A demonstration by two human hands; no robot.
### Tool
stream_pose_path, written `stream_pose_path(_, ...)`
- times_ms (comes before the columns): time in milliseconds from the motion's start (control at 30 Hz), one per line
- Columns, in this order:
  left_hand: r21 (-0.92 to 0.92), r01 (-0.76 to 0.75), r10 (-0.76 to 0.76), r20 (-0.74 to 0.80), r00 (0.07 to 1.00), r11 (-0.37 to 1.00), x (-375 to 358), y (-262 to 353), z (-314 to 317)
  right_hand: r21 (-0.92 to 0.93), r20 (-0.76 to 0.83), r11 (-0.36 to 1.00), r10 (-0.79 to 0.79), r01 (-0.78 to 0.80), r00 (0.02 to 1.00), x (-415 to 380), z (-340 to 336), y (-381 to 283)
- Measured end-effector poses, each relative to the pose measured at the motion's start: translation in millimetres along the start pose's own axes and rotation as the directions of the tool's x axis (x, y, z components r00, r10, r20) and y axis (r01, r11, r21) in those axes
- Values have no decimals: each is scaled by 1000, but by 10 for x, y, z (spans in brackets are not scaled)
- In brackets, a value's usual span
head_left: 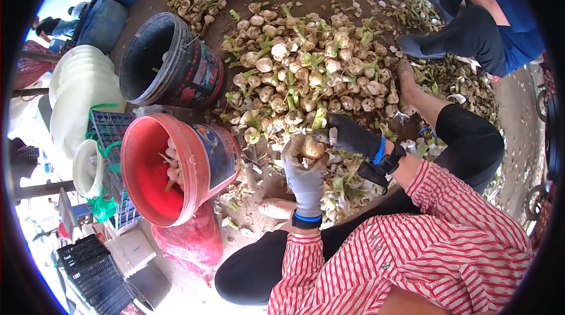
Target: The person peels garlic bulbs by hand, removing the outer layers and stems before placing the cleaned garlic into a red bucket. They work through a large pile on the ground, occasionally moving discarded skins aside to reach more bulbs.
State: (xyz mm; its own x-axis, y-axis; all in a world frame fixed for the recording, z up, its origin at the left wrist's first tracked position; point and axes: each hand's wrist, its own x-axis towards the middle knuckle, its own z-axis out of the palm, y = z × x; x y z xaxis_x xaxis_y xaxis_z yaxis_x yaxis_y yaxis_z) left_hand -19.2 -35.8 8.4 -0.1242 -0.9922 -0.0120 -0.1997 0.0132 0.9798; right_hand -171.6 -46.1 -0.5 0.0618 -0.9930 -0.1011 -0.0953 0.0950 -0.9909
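My left hand (304, 172), in a grey glove, is closed around a garlic bulb (312, 148) in front of the pile. Against the far right side of the same bulb, my right hand (351, 135) in a dark glove presses its curled fingers and thumb. The undersides of the right fingers are hidden. A pale green stalk (319, 118) stands just beyond the fingertips. Past both hands lies a large heap of garlic bulbs (306, 82) with roots and cut stalks. To the left, a red bucket (218, 153) tipped toward me holds several cleaned garlic bulbs (172, 165).
A black bucket (203, 74) leans beyond the red one. A red mesh sack (191, 238) lies below it, near black crates (97, 277). Peeled skins (347, 197) litter the ground by my legs. Another person's leg (471, 38) reaches in at upper right.
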Motion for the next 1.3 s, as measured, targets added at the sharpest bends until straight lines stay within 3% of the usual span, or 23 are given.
stream_pose_path(33,6,-10,10,16,1000,1000,4,-12,-14,1,-1,1000,-1,1,1000,-10,-19,28)
stream_pose_path(100,7,-20,20,39,999,1000,-8,-40,-1,67,95,964,251,-257,963,-46,-107,111)
stream_pose_path(133,-210,105,-91,72,993,972,-3,-10,14,65,92,964,251,-257,964,-55,-168,109)
stream_pose_path(200,-554,348,-222,282,933,757,-12,108,-26,95,150,995,4,-19,989,-64,-261,69)
stream_pose_path(233,-553,348,-223,282,933,757,-13,74,-50,97,151,995,5,-19,989,-89,-262,12)
stream_pose_path(300,-790,501,-135,487,863,352,-35,-107,-93,-123,9,981,153,-151,988,-147,-254,-103)
stream_pose_path(333,-786,545,-218,500,838,293,-60,-248,-82,-289,15,957,27,-21,1000,-143,-253,-79)
stream_pose_path(433,-830,545,-148,527,837,121,-32,-21,-52,-133,33,988,-75,79,997,-43,-190,245)
stream_pose_path(567,-798,585,-253,542,801,145,13,-189,-80,172,-9,975,144,-141,989,-127,-47,134)
stream_pose_path(633,-682,720,-240,683,690,129,27,-251,-125,-267,-196,936,-288,231,938,-122,3,159)
stream_pose_path(700,-669,706,-319,633,705,232,49,-232,-61,-161,-132,979,-146,124,980,-106,-48,88)
stream_pose_path(767,-418,383,-326,203,923,824,56,-9,-21,-250,-104,968,7,-33,995,-125,-63,-15)
stream_pose_path(800,-423,316,-270,166,948,849,40,-48,-53,-189,-44,979,70,-77,997,-114,-78,126)
stream_pose_path(900,-420,408,-327,254,910,810,75,-34,-173,-155,90,987,55,-40,994,-139,-297,-98)
stream_pose_path(933,-458,416,-328,261,908,786,87,43,-162,-105,69,990,-91,98,993,-154,-282,-117)
stream_pose_path(967,-458,415,-327,262,908,786,93,57,-156,-105,69,990,-92,99,993,-163,-254,-95)
stream_pose_path(1000,-452,399,-285,301,910,798,97,64,-146,124,121,991,-58,42,991,-162,-221,-39)
stream_pose_path(1100,-496,426,-239,396,886,756,83,47,-135,-124,191,992,-2,26,982,-177,-257,41)
stream_pose_path(1133,-542,463,-226,448,865,701,86,31,-142,-2,194,998,-55,57,979,-187,-285,-51)
stream_pose_path(1167,-581,501,-209,496,843,642,89,12,-155,304,179,952,-97,39,979,-181,-283,35)
stream_pose_path(1200,-593,593,-178,609,773,545,112,-79,-205,611,164,791,-139,10,977,-177,-279,121)
stream_pose_path(1233,-699,579,-73,609,789,420,25,-92,-182,824,148,567,-181,-20,972,-158,-264,99)
stream_pose_path(1300,-610,684,-202,669,715,401,-20,-106,-202,922,134,366,10,-129,991,-231,-268,14)
